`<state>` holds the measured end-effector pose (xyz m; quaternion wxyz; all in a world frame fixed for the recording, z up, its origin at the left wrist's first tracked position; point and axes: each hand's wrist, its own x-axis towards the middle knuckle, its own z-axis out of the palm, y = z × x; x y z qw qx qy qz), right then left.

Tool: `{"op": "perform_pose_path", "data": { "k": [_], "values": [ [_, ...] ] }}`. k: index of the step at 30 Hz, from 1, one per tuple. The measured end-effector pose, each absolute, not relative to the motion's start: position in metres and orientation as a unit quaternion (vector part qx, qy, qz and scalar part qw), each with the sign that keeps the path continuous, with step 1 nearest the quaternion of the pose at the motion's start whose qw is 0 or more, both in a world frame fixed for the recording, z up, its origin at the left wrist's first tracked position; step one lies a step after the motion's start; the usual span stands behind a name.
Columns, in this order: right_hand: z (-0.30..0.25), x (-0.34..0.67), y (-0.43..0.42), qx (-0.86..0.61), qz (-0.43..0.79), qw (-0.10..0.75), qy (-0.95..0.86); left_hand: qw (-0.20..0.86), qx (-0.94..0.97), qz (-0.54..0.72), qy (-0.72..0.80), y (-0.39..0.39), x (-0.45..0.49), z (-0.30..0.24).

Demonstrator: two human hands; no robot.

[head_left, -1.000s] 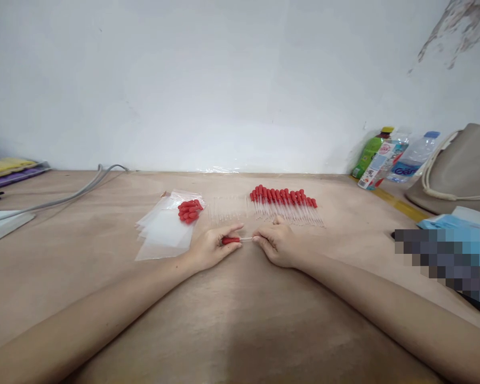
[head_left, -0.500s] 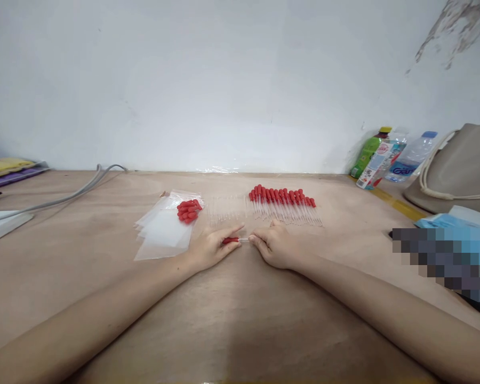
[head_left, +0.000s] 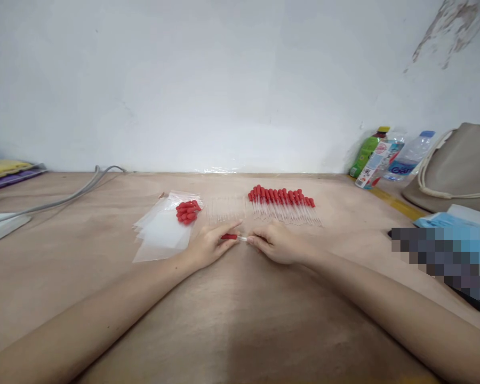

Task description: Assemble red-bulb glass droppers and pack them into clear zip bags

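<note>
Currently, dropper (head_left: 231, 236) sits between both hands near mid-table (head_left: 200, 330), long axis running left-right and nearly crosswise to the person, red bulb end pointing left, clear tube end right. Left hand (head_left: 208, 244) has thumb and fingers pinched on the bulb end; right hand (head_left: 277, 243) has fingers closed on the tube end, hiding its tip. Loose tubes (head_left: 226, 209) lie just beyond the hands, flanked by loose bulbs (head_left: 188, 212) on bags (head_left: 164, 232) at left and a dropper row (head_left: 282, 198) at right.
</note>
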<state>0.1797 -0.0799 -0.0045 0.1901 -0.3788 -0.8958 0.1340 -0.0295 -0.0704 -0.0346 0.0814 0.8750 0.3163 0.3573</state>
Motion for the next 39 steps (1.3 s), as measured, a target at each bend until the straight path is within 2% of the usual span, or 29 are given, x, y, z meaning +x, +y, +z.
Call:
{"op": "perform_pose_path", "data": {
  "k": [2, 5, 9, 11, 13, 16, 19, 39],
  "values": [
    [0.003, 0.185, -0.079, -0.39, 0.158, 0.174, -0.891, 0.106, 0.862, 0.346, 0.354, -0.069, -0.031, -0.035],
    [0.011, 0.195, -0.069, -0.445, 0.255, 0.174, -0.84, 0.124, 0.835, 0.338, 0.416, -0.067, -0.032, -0.035],
    [0.016, 0.201, -0.043, -0.542, 0.361, 0.253, -0.716, 0.099, 0.85, 0.294, 0.426, -0.068, -0.03, -0.031],
    [0.015, 0.195, -0.028, -0.584, 0.333, 0.276, -0.687, 0.082, 0.868, 0.279, 0.402, -0.069, -0.028, -0.029],
    [0.011, 0.183, -0.015, -0.626, 0.24, 0.278, -0.688, 0.071, 0.879, 0.278, 0.382, -0.07, -0.027, -0.028],
    [0.004, 0.161, -0.001, -0.686, 0.082, 0.25, -0.678, 0.067, 0.884, 0.277, 0.371, -0.069, -0.028, -0.029],
    [-0.004, 0.146, 0.008, -0.709, 0.019, 0.21, -0.673, 0.071, 0.886, 0.278, 0.365, -0.069, -0.028, -0.03],
    [-0.012, 0.127, 0.002, -0.684, 0.008, 0.153, -0.714, 0.084, 0.886, 0.282, 0.358, -0.069, -0.028, -0.028]
  ]
}}
